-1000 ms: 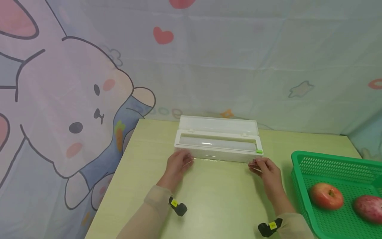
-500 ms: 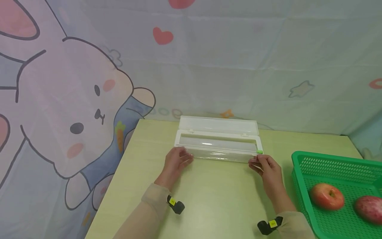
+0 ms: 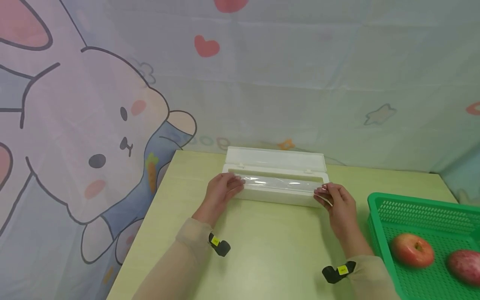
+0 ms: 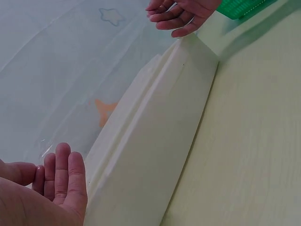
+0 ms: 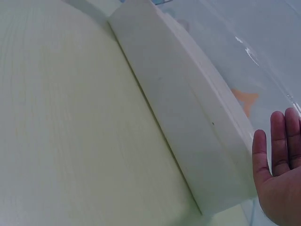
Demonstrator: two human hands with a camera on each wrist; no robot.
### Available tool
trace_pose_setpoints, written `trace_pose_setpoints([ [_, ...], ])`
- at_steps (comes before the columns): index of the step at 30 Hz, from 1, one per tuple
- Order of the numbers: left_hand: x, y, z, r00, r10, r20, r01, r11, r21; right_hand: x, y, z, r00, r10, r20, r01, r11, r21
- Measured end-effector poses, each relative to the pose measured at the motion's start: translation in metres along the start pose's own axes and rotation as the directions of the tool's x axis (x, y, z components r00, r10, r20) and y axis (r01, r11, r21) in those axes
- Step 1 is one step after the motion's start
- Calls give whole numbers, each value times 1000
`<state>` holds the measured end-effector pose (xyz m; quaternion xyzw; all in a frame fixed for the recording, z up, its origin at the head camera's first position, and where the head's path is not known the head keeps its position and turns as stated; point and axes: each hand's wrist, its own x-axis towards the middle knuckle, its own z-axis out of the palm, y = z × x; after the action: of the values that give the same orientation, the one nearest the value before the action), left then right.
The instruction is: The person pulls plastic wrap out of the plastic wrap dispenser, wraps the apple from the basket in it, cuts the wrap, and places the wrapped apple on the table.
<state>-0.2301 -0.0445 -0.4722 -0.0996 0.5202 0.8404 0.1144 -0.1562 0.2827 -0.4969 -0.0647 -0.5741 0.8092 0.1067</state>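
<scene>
A long white cling film dispenser (image 3: 277, 197) lies on the table with its lid (image 3: 275, 158) raised toward the back. Clear cling film (image 3: 275, 182) stretches between both hands above the dispenser's front edge, glinting in the head view. My left hand (image 3: 218, 193) pinches its left end between thumb and index finger, the other fingers held straight, as the left wrist view shows. At the right end, my right hand (image 3: 340, 206) pinches the film; its thumb is outside the right wrist view. The roll inside is largely covered by the film.
To the right stands a green basket (image 3: 388, 260) holding an apple (image 3: 413, 251) and a reddish, speckled oval fruit (image 3: 465, 267). A printed curtain (image 3: 281, 83) hangs close behind the dispenser. The table (image 3: 262, 250) extends toward me.
Both hands have risen from the dispenser's lower front edge to its top, bringing the cling film up with them. The green piece at the dispenser's right end is now hidden.
</scene>
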Motion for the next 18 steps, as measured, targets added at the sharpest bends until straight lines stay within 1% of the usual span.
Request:
trace_pose_setpoints([
  [3, 4, 6, 4, 1000, -6, 1, 6, 1000, 4, 5, -4, 3, 1000, -5, -11, 5, 1000, 18],
  [6, 7, 12, 7, 1000, -12, -3, 12, 1000, 8, 10, -9, 6, 1000, -8, -16, 8, 1000, 13],
  [12, 10, 21, 11, 1000, -9, 0, 9, 1000, 4, 17, -18, 11, 1000, -24, -15, 25, 999, 26],
  [15, 10, 25, 13, 1000, -5, 5, 5, 1000, 8, 19, -23, 12, 999, -35, 3, 35, 999, 40],
  [18, 10, 30, 16, 1000, 2, 9, -2, 1000, 11, 21, -29, 13, 998, -56, 39, 53, 996, 69],
])
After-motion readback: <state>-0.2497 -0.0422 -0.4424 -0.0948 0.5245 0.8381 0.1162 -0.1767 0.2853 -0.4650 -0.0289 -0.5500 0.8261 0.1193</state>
